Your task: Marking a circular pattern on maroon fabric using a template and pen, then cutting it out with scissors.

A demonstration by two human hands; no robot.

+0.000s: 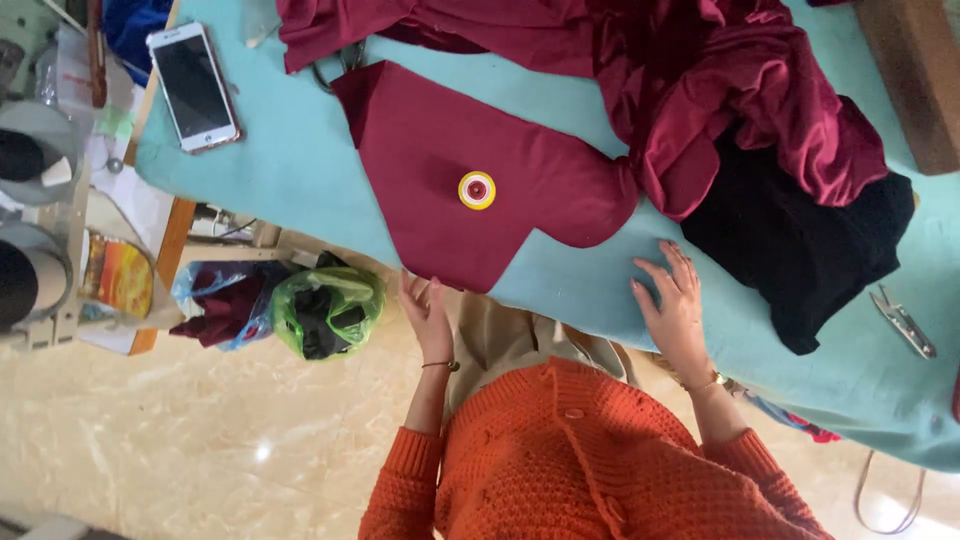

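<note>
maroon cut piece (470, 190) lies flat on teal table cover (300, 170), near edge by your body, yellow-red round weight (477, 190) at its middle. your left hand (428, 312) at piece's lower edge, fingers loosely curled, empty. your right hand (675, 300) spread flat on bare teal cover, beside piece. heaped maroon cloth (740, 90) crowds far side. below table: blue bag (220, 300) and green bag (328, 310), dark scraps inside.

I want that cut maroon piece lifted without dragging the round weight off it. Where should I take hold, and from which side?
Probably the near corner of the maroon piece, beside the left hand. That point overhangs the table edge, so fingers can pinch it from below. The weight sits mid-panel, so lift it off first.
</note>
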